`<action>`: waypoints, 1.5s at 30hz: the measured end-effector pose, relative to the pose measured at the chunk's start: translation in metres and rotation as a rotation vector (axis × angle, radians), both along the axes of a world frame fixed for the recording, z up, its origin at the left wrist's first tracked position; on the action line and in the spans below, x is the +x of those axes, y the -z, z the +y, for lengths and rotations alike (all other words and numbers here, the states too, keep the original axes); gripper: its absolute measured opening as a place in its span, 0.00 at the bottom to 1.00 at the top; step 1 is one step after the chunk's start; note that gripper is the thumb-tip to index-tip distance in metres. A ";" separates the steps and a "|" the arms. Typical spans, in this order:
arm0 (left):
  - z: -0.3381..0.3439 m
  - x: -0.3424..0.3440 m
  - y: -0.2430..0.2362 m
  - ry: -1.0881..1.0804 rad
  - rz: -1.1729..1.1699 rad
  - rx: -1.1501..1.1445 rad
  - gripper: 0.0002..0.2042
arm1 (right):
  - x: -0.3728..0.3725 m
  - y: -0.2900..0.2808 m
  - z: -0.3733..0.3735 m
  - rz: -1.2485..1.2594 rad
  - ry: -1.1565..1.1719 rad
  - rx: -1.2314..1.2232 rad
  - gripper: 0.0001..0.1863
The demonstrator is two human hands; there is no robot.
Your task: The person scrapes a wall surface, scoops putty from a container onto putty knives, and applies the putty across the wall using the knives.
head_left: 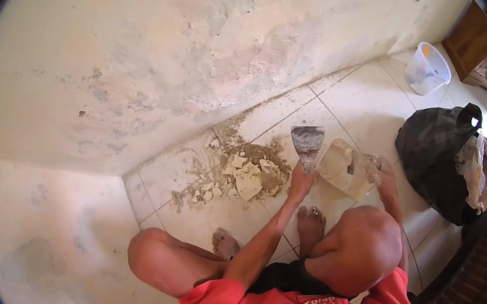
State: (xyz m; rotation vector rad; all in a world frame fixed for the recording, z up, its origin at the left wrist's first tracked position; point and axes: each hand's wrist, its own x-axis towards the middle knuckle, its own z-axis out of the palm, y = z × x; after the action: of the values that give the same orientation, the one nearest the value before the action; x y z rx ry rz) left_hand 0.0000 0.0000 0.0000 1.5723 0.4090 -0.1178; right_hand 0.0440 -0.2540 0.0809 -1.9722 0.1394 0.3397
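Observation:
My left hand (302, 181) is closed around a scraper (307, 140), whose wide, dusty metal blade points away from me. My right hand (381, 175) grips the right side of a squarish, pale plastic container (334, 173), smeared with dust and tilted above the tiles. Its full shape is hard to make out, and the fingers partly hide that end. To the left of the scraper lies a heap of debris (248, 179), with cream plaster flakes on top of brown crumbs. Neither the blade nor the container touches the heap.
A peeling, stained wall (207, 46) meets the white tiled floor (344, 112) behind the heap. On the right sit a bulging black plastic bag (429, 155) and, farther back, a clear bucket (426, 74). Brown wooden furniture (479, 38) stands at the far right. My bare feet flank the work area.

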 end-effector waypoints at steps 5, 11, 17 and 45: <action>0.008 -0.002 0.006 -0.006 -0.063 0.017 0.21 | -0.024 -0.006 0.007 -0.151 0.104 0.326 0.13; -0.007 -0.004 0.025 0.030 -0.060 -0.024 0.23 | -0.036 -0.023 -0.002 0.070 0.147 0.639 0.16; -0.005 -0.018 0.027 0.023 -0.080 0.242 0.29 | -0.049 0.022 -0.012 0.302 0.298 1.247 0.19; 0.003 -0.018 0.002 0.093 -0.220 0.211 0.18 | -0.047 -0.040 0.046 0.159 0.042 1.656 0.41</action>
State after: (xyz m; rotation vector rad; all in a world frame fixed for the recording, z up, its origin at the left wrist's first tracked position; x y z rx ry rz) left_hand -0.0176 0.0031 -0.0020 1.7913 0.1789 0.0283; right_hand -0.0025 -0.2082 0.1213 -0.3059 -0.0245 0.3795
